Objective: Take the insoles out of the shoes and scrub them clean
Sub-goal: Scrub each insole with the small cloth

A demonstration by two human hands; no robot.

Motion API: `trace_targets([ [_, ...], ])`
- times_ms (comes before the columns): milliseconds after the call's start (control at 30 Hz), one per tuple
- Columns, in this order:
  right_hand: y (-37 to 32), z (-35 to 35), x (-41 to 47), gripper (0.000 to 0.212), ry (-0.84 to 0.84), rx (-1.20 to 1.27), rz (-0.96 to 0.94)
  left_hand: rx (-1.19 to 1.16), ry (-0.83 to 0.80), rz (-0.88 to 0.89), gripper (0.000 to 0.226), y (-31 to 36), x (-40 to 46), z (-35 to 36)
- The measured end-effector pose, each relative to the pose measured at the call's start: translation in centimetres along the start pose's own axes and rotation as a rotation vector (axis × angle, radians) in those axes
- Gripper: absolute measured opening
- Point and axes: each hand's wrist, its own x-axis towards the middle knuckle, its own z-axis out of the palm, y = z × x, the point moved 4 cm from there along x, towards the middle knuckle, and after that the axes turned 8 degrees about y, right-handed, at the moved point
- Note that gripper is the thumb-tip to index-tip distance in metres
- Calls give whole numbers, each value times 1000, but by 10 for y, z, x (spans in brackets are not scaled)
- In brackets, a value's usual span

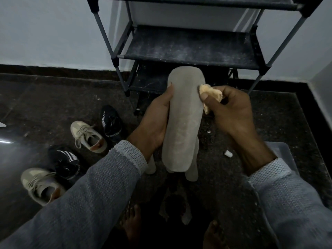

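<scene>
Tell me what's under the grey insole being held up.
Beneath the grey foam insole, gripped by the left hand, two more pale insole ends poke out; their upper parts are covered.

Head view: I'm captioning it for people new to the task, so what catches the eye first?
The pale grey insole held upright at centre, the left hand gripping its edge. The right hand presses a crumpled yellowish cloth to its right edge. Beige and black shoes lie on the dark floor at left.
</scene>
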Motion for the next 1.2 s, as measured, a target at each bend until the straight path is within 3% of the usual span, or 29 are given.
trace_targets([
  [200,-1,3,-2,6,21,-24,-90,59,-3,-31,40,-8,0,3],
  [367,0,5,-3,15,14,-210,-250,35,-2,-40,49,-9,5,0],
  [433,-3,7,-5,13,-77,-176,-228,-2,-33,-42,54,-8,8,-1],
  [567,-11,23,-23,13,-432,-211,-287,-95,-87,-53,60,-6,13,-6],
  [600,-11,24,-24,11,-416,-228,-320,-109,-105,-56,61,-5,13,-6],
  [700,-12,14,-17,5,-161,-242,-377,-115,-150,-56,59,-6,12,-2],
  [800,-8,7,-14,16,-53,-240,-370,-121,-159,-40,56,-6,13,1],
  [967,-11,27,-28,12,-474,-232,-336,-119,-127,-40,62,-3,18,-10],
  [1033,-11,26,-26,11,-395,-225,-339,-114,-141,-37,61,-3,17,-9],
  [1133,-9,13,-18,11,-118,-235,-356,-107,-156,-17,56,-4,13,-3],
  [1200,-6,11,-16,14,-126,-213,-317,-95,-130,-3,55,-5,15,-4],
])
